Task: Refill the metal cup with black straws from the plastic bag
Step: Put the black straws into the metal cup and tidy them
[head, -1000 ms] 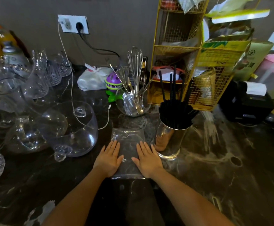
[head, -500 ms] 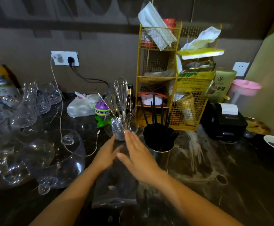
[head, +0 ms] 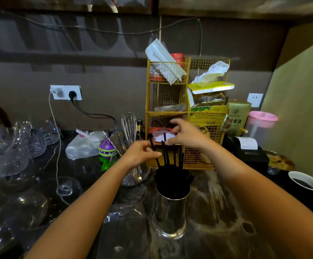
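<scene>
head view: metal cup (head: 170,212) stands upright on the dark tabletop (head: 226,230), packed with black straws (head: 172,181); a few stand taller than the rest. left hand (head: 139,154) pinches one tall straw near its top, grip narrow on it. right hand (head: 186,134) pinches another tall straw tip, grip likewise closed on it. judgement: both are levelling the strays so the bundle sits even. plastic bag (head: 122,232) lies flat just left of the cup, apparently emptied.
</scene>
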{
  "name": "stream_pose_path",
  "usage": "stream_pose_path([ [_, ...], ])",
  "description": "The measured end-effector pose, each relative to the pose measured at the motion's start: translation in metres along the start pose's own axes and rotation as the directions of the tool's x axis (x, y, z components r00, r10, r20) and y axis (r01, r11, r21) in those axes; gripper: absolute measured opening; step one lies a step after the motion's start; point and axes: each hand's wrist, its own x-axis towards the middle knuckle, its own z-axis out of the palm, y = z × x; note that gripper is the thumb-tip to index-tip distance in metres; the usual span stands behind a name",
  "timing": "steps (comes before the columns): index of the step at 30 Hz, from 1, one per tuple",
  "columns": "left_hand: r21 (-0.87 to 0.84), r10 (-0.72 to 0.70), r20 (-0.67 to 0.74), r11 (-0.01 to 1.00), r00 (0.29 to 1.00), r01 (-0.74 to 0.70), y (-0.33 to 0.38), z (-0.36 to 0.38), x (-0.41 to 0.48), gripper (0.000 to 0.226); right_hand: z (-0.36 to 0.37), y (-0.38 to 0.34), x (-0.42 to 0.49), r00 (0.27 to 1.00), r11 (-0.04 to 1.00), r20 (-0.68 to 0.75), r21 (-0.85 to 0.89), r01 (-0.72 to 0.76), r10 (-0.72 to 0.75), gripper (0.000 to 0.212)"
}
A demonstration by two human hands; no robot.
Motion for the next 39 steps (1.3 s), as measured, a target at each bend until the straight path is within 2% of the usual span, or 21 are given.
stream_pose_path([
  [4, 0.038, -0.028, 0.040, 0.999, 0.999, 0.027, 0.000, 0.004, 0.011, 0.028, 0.001, 0.000, 0.015, 0.983, 0.994, 0.178, -0.106, -0.021, 0.039, 0.063],
  [6, 0.086, -0.025, 0.058, 0.996, 0.998, 0.020, 0.000, 0.006, 0.016, 0.017, 0.004, 0.000, 0.020, 0.972, 0.988, 0.232, -0.154, 0.002, 0.034, 0.036],
  [7, 0.105, -0.022, 0.065, 0.994, 0.998, 0.015, 0.000, 0.007, 0.018, 0.018, 0.005, 0.000, 0.021, 0.970, 0.984, 0.240, -0.179, 0.018, 0.026, 0.021],
  [13, 0.101, -0.010, 0.097, 0.995, 0.995, 0.001, -0.001, 0.012, 0.026, 0.032, 0.009, -0.002, 0.026, 0.959, 0.973, 0.279, -0.205, 0.111, -0.051, 0.031],
  [17, 0.057, 0.006, 0.072, 0.998, 0.997, -0.010, -0.004, 0.015, 0.028, 0.025, 0.009, -0.002, 0.028, 0.954, 0.973, 0.280, -0.168, 0.160, -0.109, 0.019],
  [20, 0.006, 0.024, 0.082, 1.000, 0.996, -0.025, -0.003, 0.013, 0.027, 0.008, 0.009, -0.002, 0.028, 0.950, 0.977, 0.278, -0.114, 0.179, -0.142, 0.019],
  [22, -0.001, 0.027, 0.076, 1.000, 0.997, -0.027, 0.000, 0.009, 0.026, 0.011, 0.007, -0.002, 0.027, 0.950, 0.980, 0.266, -0.068, 0.185, -0.161, 0.020],
  [26, 0.021, 0.053, 0.053, 0.998, 0.997, -0.055, 0.007, 0.001, 0.025, 0.031, 0.003, -0.007, 0.022, 0.963, 0.979, 0.198, -0.046, 0.197, -0.184, 0.021],
  [30, 0.031, 0.073, 0.014, 0.997, 0.997, -0.073, 0.018, -0.003, 0.022, 0.016, 0.000, -0.011, 0.018, 0.964, 0.971, 0.126, -0.008, 0.238, -0.235, 0.019],
  [33, 0.029, 0.109, -0.021, 0.994, 0.994, -0.108, 0.025, -0.004, 0.021, 0.015, -0.004, -0.013, 0.013, 0.963, 0.966, 0.074, 0.038, 0.255, -0.257, 0.011],
  [36, 0.028, 0.155, -0.083, 0.988, 0.984, -0.153, 0.036, -0.009, 0.019, 0.022, -0.010, -0.014, 0.008, 0.967, 0.946, 0.004, 0.208, 0.248, -0.255, 0.024],
  [39, 0.018, 0.231, -0.178, 0.973, 0.956, -0.232, 0.051, -0.016, 0.011, 0.021, -0.017, -0.012, 0.002, 0.965, 0.907, -0.102, 0.332, 0.260, -0.240, 0.016],
])
